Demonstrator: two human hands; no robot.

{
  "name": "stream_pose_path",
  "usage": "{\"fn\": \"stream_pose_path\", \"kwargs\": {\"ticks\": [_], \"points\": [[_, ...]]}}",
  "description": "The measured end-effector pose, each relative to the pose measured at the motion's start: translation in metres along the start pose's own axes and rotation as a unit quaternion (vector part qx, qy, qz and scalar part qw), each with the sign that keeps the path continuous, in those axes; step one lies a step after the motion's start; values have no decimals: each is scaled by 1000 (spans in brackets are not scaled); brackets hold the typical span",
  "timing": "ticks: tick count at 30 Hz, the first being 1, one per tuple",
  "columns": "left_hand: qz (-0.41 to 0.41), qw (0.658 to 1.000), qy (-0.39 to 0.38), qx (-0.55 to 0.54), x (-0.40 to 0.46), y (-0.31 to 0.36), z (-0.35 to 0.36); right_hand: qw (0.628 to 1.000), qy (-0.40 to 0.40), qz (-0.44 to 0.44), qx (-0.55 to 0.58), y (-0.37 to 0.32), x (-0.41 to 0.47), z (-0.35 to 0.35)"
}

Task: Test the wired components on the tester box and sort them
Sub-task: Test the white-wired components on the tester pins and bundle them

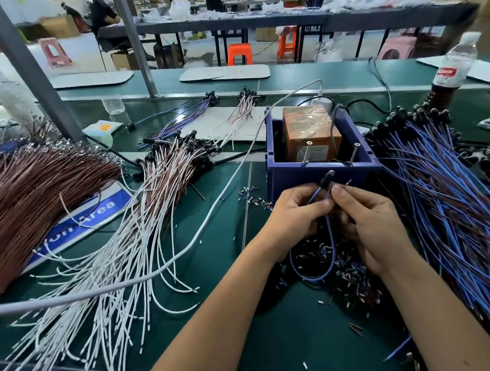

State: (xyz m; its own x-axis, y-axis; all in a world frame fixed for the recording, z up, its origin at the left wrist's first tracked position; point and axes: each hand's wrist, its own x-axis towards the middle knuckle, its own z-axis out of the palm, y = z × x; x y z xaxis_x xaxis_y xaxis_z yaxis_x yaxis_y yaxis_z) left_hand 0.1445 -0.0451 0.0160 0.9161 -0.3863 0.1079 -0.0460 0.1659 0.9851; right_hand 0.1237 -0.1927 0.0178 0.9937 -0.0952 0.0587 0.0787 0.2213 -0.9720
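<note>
A blue tester box stands at the middle of the green table, with an orange wrapped block inside and two screws on its front rim. Just in front of it my left hand and my right hand both pinch one blue-wired component. Its black head points up toward the box rim, and its wire hangs in a loop below my hands. A big pile of blue-and-brown wired components lies to the right. White-and-brown wired ones lie to the left.
A thick bundle of brown wires covers the far left, over a blue sign. A grey cable crosses the table. Small cut wire bits litter the mat under my hands. A bottle stands at the back right.
</note>
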Motion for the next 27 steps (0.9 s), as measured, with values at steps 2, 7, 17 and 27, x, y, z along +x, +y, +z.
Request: {"fn": "stream_pose_path", "kwargs": {"ticks": [2, 7, 17, 27], "points": [[-11, 1000, 8, 5, 1, 1, -2, 1000, 9, -14, -1, 2, 2, -3], [-25, 999, 23, 31, 0, 0, -2, 1000, 21, -13, -9, 3, 3, -4], [-45, 997, 44, 40, 2, -6, -7, 997, 24, 1, 75, 0, 6, -9], [14, 987, 34, 156, 1, -9, -3, 995, 49, -53, -74, 5, 3, -6]]}}
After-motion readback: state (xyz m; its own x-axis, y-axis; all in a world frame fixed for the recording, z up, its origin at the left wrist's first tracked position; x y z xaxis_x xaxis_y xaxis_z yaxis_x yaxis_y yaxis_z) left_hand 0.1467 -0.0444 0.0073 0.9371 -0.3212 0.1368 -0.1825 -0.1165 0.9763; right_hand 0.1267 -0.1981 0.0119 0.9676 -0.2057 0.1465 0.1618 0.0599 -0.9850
